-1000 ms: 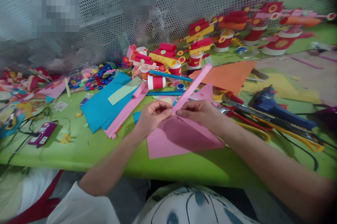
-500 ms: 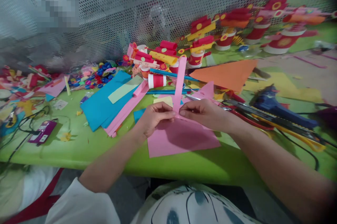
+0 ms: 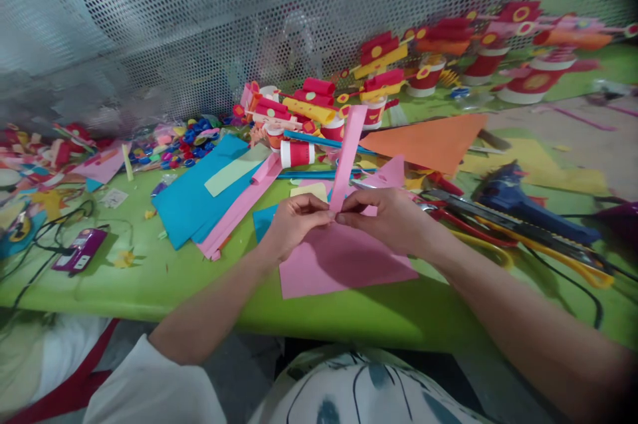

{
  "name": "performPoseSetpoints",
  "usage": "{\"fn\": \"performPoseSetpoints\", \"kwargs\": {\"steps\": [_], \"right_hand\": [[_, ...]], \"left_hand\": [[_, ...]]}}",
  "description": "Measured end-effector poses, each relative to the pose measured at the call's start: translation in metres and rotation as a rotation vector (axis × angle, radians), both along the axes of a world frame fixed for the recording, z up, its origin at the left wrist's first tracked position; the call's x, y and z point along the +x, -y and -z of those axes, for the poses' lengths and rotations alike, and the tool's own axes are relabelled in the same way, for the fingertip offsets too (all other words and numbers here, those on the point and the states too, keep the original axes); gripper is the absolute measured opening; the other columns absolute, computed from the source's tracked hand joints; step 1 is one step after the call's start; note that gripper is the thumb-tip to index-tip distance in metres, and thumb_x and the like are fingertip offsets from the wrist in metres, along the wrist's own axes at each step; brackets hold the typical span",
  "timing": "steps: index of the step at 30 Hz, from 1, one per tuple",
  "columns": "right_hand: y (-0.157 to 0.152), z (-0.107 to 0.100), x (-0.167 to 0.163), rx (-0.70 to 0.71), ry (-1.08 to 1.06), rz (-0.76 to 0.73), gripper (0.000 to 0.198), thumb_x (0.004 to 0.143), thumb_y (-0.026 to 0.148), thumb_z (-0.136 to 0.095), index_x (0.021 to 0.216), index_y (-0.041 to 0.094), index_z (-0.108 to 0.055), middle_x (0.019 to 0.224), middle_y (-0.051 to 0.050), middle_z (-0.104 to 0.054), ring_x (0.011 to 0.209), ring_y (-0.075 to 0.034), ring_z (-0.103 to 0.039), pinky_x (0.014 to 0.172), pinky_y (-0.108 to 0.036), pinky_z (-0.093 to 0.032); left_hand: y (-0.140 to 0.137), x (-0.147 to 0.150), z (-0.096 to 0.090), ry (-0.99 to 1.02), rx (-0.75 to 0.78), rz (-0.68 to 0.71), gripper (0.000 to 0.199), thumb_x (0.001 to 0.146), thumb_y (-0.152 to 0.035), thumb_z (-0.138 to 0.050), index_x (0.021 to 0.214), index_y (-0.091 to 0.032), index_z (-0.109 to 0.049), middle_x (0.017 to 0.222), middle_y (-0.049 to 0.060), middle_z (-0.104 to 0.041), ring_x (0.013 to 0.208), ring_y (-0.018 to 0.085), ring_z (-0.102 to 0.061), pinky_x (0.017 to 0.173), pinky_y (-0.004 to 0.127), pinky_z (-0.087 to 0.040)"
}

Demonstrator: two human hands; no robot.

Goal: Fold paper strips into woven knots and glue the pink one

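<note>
A long pink paper strip stands up from between my two hands, leaning slightly right at its top. My left hand pinches its lower end from the left. From the right, my right hand pinches the same end, the fingertips of both hands nearly touching. Below them a pink paper sheet lies flat on the table, partly in the shadow of my hands. The strip's very bottom is hidden by my fingers.
Blue sheets and more pink strips lie left. A red-and-white paper cup rests on its side behind. Right are scissors, a cutter and a blue glue gun. Finished cup figures line the mesh.
The upper end of the pink strip has tilted to the right. My fingertips have shifted slightly at its lower end, while the table items stay put.
</note>
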State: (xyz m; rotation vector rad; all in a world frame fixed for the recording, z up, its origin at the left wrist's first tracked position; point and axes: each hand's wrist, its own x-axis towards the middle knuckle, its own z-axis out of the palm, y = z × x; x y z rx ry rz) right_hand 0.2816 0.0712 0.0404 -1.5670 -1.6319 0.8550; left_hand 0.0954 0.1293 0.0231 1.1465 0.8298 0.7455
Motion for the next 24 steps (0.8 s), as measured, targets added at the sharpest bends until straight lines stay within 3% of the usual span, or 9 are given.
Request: {"fn": "performPoseSetpoints", "kwargs": {"steps": [4,8,10,13,16,18,20,24], "right_hand": [[-0.002,0.007,0.001,0.110,0.202,0.029,0.016,0.085,0.043,-0.072,0.083,0.028,-0.078,0.083,-0.003,-0.078,0.073,-0.024,-0.069,0.067,-0.038,-0.050],[-0.002,0.012,-0.001,0.407,0.543,0.064,0.019,0.092,0.039,-0.067,0.088,0.023,-0.076,0.091,-0.007,-0.078,0.085,-0.027,-0.070,0.096,-0.048,-0.044],[0.003,0.010,-0.003,0.555,0.627,0.170,0.021,0.093,0.038,-0.065,0.100,0.021,-0.075,0.106,-0.011,-0.077,0.097,-0.030,-0.069,0.105,-0.054,-0.036],[0.012,0.005,-0.007,0.689,0.658,0.354,0.026,0.089,0.042,-0.069,0.101,0.020,-0.073,0.111,-0.016,-0.072,0.104,-0.035,-0.064,0.098,-0.054,-0.038],[0.014,0.004,-0.012,0.566,0.492,0.219,0.027,0.091,0.043,-0.066,0.080,0.020,-0.072,0.086,-0.012,-0.070,0.081,-0.027,-0.064,0.074,-0.041,-0.046],[0.010,0.007,-0.017,0.401,0.316,0.142,0.028,0.094,0.043,-0.062,0.081,0.020,-0.073,0.086,-0.009,-0.070,0.069,-0.020,-0.061,0.063,-0.036,-0.045],[0.005,0.011,-0.022,0.296,0.145,0.148,0.026,0.094,0.041,-0.062,0.089,0.020,-0.076,0.097,-0.009,-0.072,0.068,-0.018,-0.062,0.062,-0.035,-0.047],[0.000,0.015,-0.029,0.276,-0.116,0.156,0.021,0.093,0.036,-0.064,0.082,0.023,-0.077,0.098,-0.007,-0.072,0.085,-0.023,-0.067,0.071,-0.036,-0.052]], "left_hand": [[-0.002,0.000,0.003,0.037,-0.053,0.017,0.023,0.062,-0.026,-0.089,0.075,-0.015,-0.073,0.071,0.001,-0.070,0.067,0.012,-0.065,0.076,0.029,-0.053],[-0.005,-0.002,0.009,0.075,-0.116,0.003,0.025,0.065,-0.026,-0.089,0.081,-0.015,-0.073,0.075,0.001,-0.071,0.070,0.010,-0.066,0.078,0.026,-0.053],[-0.007,-0.001,0.010,0.118,-0.139,-0.013,0.024,0.068,-0.026,-0.087,0.082,-0.014,-0.071,0.077,0.002,-0.072,0.073,0.011,-0.067,0.080,0.026,-0.054],[-0.008,0.000,0.009,0.209,-0.190,-0.094,0.021,0.072,-0.024,-0.085,0.082,-0.014,-0.069,0.078,0.001,-0.072,0.075,0.011,-0.069,0.085,0.028,-0.056],[-0.007,0.003,0.004,0.273,-0.241,-0.221,0.020,0.072,-0.020,-0.083,0.077,-0.015,-0.064,0.076,0.001,-0.072,0.076,0.010,-0.070,0.086,0.027,-0.057],[-0.005,0.004,0.001,0.283,-0.258,-0.251,0.020,0.073,-0.019,-0.081,0.075,-0.015,-0.062,0.075,0.001,-0.072,0.076,0.011,-0.070,0.085,0.027,-0.057],[-0.001,0.005,0.000,0.288,-0.275,-0.227,0.021,0.073,-0.020,-0.082,0.076,-0.016,-0.062,0.077,0.001,-0.074,0.076,0.012,-0.071,0.084,0.028,-0.057],[0.006,0.004,0.000,0.287,-0.285,-0.172,0.023,0.070,-0.021,-0.085,0.073,-0.016,-0.063,0.076,0.000,-0.074,0.077,0.013,-0.071,0.086,0.030,-0.056]]}}
